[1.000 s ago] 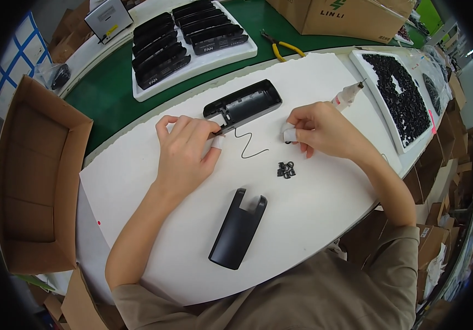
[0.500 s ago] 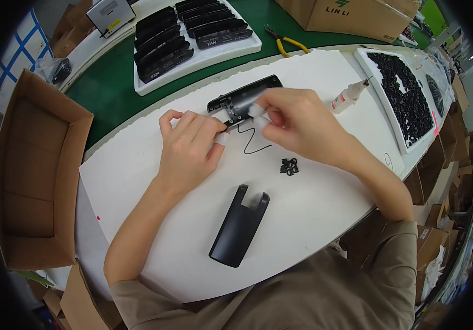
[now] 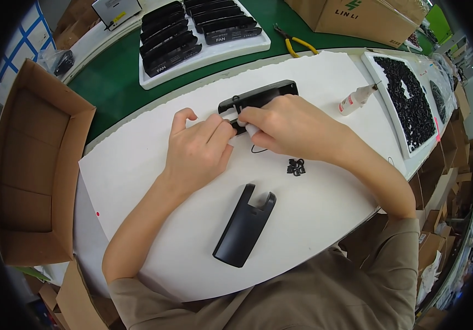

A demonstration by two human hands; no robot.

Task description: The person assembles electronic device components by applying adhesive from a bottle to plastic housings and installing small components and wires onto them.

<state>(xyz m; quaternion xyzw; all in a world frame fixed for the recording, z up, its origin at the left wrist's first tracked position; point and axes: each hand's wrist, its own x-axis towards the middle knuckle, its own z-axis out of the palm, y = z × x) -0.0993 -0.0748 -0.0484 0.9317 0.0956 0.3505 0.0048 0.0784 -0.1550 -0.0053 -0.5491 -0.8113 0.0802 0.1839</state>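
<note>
An open black plastic housing (image 3: 272, 91) lies tilted on the white work sheet, its inner side up. My left hand (image 3: 197, 147) grips its near left end with closed fingertips, while the little finger sticks out. Over the housing's middle, my right hand (image 3: 297, 127) is closed in a pinch; its fingertips show white, and whatever they hold is hidden. A thin black wire (image 3: 257, 149) curls out below the right hand. Nearer to me lies a smooth black cover (image 3: 244, 228) with a notched end. A small pile of black plastic parts (image 3: 296, 167) lies right of the wire.
A white foam tray (image 3: 206, 61) of black housings stands at the back. Yellow-handled cutters (image 3: 297, 45) lie to its right. A small dropper bottle (image 3: 355, 101) leans beside a tray of tiny black parts (image 3: 404, 104). Cardboard boxes (image 3: 63, 181) (image 3: 357, 22) stand left and back right.
My right hand has moved slightly left and down onto the housing's middle, near my left fingertips. The housing is tilted differently, and less of the wire shows.
</note>
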